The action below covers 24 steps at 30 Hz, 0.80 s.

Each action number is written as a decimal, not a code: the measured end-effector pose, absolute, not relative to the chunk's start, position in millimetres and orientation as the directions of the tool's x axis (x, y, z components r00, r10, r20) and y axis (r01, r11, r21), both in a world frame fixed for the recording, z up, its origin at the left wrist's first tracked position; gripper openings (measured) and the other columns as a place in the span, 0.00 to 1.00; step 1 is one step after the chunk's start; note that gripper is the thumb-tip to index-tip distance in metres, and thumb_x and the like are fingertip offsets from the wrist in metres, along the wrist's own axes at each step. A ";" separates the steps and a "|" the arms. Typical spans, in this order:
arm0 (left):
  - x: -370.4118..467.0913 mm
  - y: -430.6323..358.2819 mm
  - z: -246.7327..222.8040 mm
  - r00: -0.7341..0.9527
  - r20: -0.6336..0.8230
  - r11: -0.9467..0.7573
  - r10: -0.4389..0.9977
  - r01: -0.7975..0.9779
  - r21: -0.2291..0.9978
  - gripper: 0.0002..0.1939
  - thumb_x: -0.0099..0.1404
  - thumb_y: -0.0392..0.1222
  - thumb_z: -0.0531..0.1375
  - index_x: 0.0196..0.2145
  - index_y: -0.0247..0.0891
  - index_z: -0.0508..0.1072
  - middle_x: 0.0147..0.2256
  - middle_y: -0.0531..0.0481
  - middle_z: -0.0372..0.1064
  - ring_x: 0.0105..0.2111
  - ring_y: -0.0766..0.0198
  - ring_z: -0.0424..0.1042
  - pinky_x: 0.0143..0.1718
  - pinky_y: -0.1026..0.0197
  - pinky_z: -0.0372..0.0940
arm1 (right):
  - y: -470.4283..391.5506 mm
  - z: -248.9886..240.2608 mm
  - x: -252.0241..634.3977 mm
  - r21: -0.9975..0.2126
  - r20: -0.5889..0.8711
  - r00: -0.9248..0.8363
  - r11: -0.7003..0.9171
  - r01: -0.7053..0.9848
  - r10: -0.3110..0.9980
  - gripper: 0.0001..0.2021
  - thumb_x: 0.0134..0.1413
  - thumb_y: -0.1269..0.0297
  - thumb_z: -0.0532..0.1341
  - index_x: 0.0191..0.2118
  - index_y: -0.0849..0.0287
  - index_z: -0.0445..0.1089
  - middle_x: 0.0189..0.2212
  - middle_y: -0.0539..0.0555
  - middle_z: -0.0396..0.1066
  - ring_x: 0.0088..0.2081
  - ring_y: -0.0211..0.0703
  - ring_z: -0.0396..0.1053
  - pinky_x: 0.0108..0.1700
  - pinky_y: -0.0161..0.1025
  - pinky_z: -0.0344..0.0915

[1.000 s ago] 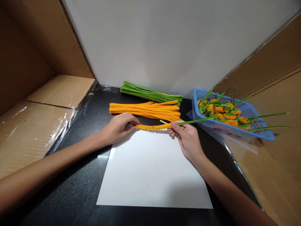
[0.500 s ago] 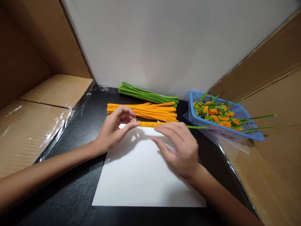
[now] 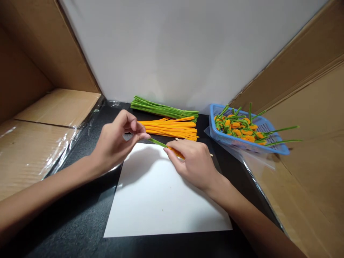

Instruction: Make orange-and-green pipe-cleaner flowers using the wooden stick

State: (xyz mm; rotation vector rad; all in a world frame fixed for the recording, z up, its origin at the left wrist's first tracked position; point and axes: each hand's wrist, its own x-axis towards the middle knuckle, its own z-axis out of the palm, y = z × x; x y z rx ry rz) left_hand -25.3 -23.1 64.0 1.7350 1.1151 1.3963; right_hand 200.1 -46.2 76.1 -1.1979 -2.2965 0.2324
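Above the far part of a white sheet of paper [image 3: 166,200], my left hand [image 3: 113,139] pinches the left end of a green pipe cleaner [image 3: 158,142]. A short bare length of green runs between my two hands. My right hand [image 3: 197,163] is closed around an orange pipe cleaner coil [image 3: 177,153] wound on the green one, thumb below and fingers above. Only the coil's left part shows; the rest is covered by my right fingers.
Behind my hands lie a bundle of orange pipe cleaners [image 3: 172,128] and a bundle of green pipe cleaners [image 3: 158,107]. A blue basket [image 3: 281,149] at the right holds orange-and-green pieces, some stems poking over its rim. Cardboard walls [image 3: 303,71] flank the black table [image 3: 77,211].
My right hand has closed on the orange coil. My left hand has shifted left off the coil to the green end, and bare green now shows between my hands.
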 end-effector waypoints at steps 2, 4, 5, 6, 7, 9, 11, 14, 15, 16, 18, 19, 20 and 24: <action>-26.2 -17.8 66.0 0.088 0.361 -0.366 0.929 0.050 0.929 0.19 0.54 0.37 0.72 0.34 0.41 0.64 0.29 0.56 0.72 0.30 0.66 0.73 0.34 0.63 0.68 | -43.0 78.2 201.5 -0.471 0.356 -0.429 0.556 0.685 0.830 0.09 0.63 0.64 0.60 0.36 0.59 0.76 0.30 0.52 0.76 0.32 0.40 0.71 0.35 0.36 0.58; -22.2 -16.8 62.4 0.121 0.264 -0.247 0.957 -0.137 0.959 0.20 0.52 0.38 0.73 0.39 0.41 0.68 0.31 0.54 0.74 0.30 0.66 0.74 0.34 0.64 0.68 | -40.4 80.0 200.6 -0.573 0.333 -0.383 0.507 0.643 0.862 0.09 0.63 0.62 0.60 0.35 0.59 0.75 0.29 0.51 0.76 0.31 0.38 0.70 0.35 0.35 0.58; -18.7 -18.0 58.5 0.144 0.212 -0.179 0.967 -0.208 0.961 0.21 0.52 0.38 0.73 0.42 0.40 0.70 0.33 0.52 0.75 0.32 0.65 0.74 0.35 0.64 0.69 | -39.7 80.5 199.5 -0.627 0.308 -0.361 0.474 0.618 0.880 0.10 0.63 0.61 0.61 0.34 0.59 0.74 0.27 0.50 0.74 0.29 0.37 0.69 0.34 0.35 0.58; -14.7 -20.2 53.7 0.182 0.158 -0.110 0.971 -0.251 0.962 0.22 0.52 0.38 0.73 0.43 0.39 0.72 0.35 0.51 0.76 0.34 0.65 0.75 0.36 0.64 0.69 | -39.5 80.7 198.2 -0.683 0.271 -0.349 0.434 0.587 0.897 0.10 0.63 0.60 0.60 0.33 0.59 0.74 0.25 0.49 0.73 0.28 0.36 0.68 0.32 0.34 0.57; -10.8 -23.0 48.3 0.227 0.104 -0.041 0.968 -0.266 0.963 0.22 0.52 0.39 0.73 0.44 0.38 0.73 0.37 0.49 0.76 0.36 0.64 0.75 0.38 0.64 0.69 | -39.8 80.5 196.6 -0.741 0.223 -0.350 0.392 0.545 0.910 0.12 0.64 0.59 0.60 0.32 0.59 0.73 0.23 0.48 0.71 0.26 0.35 0.66 0.31 0.34 0.57; -4.4 -29.5 38.1 0.307 0.018 0.057 0.952 -0.234 0.971 0.16 0.57 0.42 0.71 0.42 0.37 0.77 0.37 0.48 0.76 0.35 0.65 0.74 0.36 0.65 0.68 | -41.8 79.1 193.2 -0.849 0.122 -0.383 0.296 0.438 0.916 0.14 0.65 0.57 0.58 0.31 0.59 0.72 0.21 0.46 0.67 0.24 0.34 0.64 0.28 0.32 0.58; -1.2 -35.0 31.4 0.325 -0.001 0.063 0.946 -0.180 0.982 0.10 0.60 0.44 0.69 0.37 0.36 0.78 0.34 0.49 0.76 0.32 0.67 0.71 0.34 0.66 0.66 | -44.6 76.8 189.6 -0.923 0.039 -0.425 0.196 0.332 0.904 0.15 0.65 0.55 0.57 0.31 0.59 0.70 0.21 0.46 0.65 0.22 0.33 0.63 0.26 0.31 0.59; -0.3 -38.6 30.1 0.304 0.027 0.027 0.952 -0.172 0.985 0.08 0.61 0.44 0.68 0.33 0.37 0.78 0.31 0.51 0.73 0.29 0.69 0.68 0.31 0.67 0.64 | -47.6 73.4 185.9 -0.963 -0.031 -0.466 0.099 0.251 0.884 0.16 0.64 0.53 0.58 0.29 0.59 0.68 0.22 0.46 0.64 0.22 0.32 0.63 0.24 0.30 0.60; -0.2 -38.6 31.6 0.303 0.028 0.029 0.952 -0.182 0.983 0.08 0.61 0.45 0.68 0.32 0.37 0.77 0.30 0.51 0.73 0.28 0.70 0.67 0.31 0.67 0.63 | -47.8 72.4 185.6 -0.967 -0.045 -0.479 0.082 0.241 0.877 0.17 0.64 0.53 0.58 0.29 0.59 0.68 0.22 0.46 0.64 0.22 0.32 0.63 0.24 0.30 0.60; 0.0 -38.0 33.7 0.305 0.022 0.038 0.952 -0.191 0.981 0.09 0.61 0.45 0.68 0.32 0.37 0.77 0.30 0.52 0.72 0.28 0.70 0.67 0.30 0.68 0.63 | -47.5 71.3 185.9 -0.970 -0.060 -0.490 0.065 0.235 0.869 0.16 0.63 0.52 0.58 0.30 0.59 0.68 0.22 0.46 0.64 0.22 0.31 0.63 0.23 0.29 0.60; 0.0 -35.4 38.6 0.264 0.009 0.050 0.964 -0.216 0.975 0.09 0.62 0.46 0.67 0.34 0.37 0.75 0.32 0.52 0.72 0.28 0.70 0.67 0.31 0.67 0.64 | -45.4 68.9 187.8 -0.971 -0.102 -0.497 0.022 0.238 0.862 0.15 0.62 0.51 0.59 0.33 0.59 0.69 0.23 0.45 0.65 0.21 0.31 0.64 0.22 0.29 0.60; -0.5 -33.5 40.9 0.215 0.007 0.045 0.977 -0.234 0.971 0.10 0.62 0.47 0.67 0.35 0.38 0.75 0.33 0.52 0.72 0.29 0.69 0.68 0.31 0.67 0.65 | -43.8 67.5 189.3 -0.969 -0.126 -0.491 -0.001 0.248 0.862 0.15 0.62 0.51 0.60 0.35 0.58 0.69 0.23 0.45 0.65 0.21 0.31 0.63 0.22 0.29 0.59; -1.3 -31.5 42.8 0.155 0.008 0.031 0.988 -0.246 0.969 0.10 0.62 0.47 0.67 0.35 0.38 0.74 0.34 0.51 0.72 0.31 0.68 0.69 0.32 0.67 0.66 | -41.8 65.9 190.9 -0.966 -0.147 -0.480 -0.021 0.258 0.865 0.15 0.62 0.51 0.60 0.36 0.58 0.69 0.22 0.45 0.65 0.20 0.31 0.63 0.21 0.29 0.57; -6.3 -26.9 43.5 0.006 0.080 -0.078 0.997 -0.148 0.986 0.11 0.61 0.46 0.67 0.35 0.37 0.74 0.36 0.49 0.72 0.35 0.66 0.69 0.34 0.66 0.67 | -34.4 59.3 195.4 -0.960 -0.163 -0.422 -0.045 0.276 0.892 0.15 0.60 0.51 0.61 0.38 0.59 0.69 0.22 0.44 0.65 0.18 0.30 0.62 0.20 0.28 0.57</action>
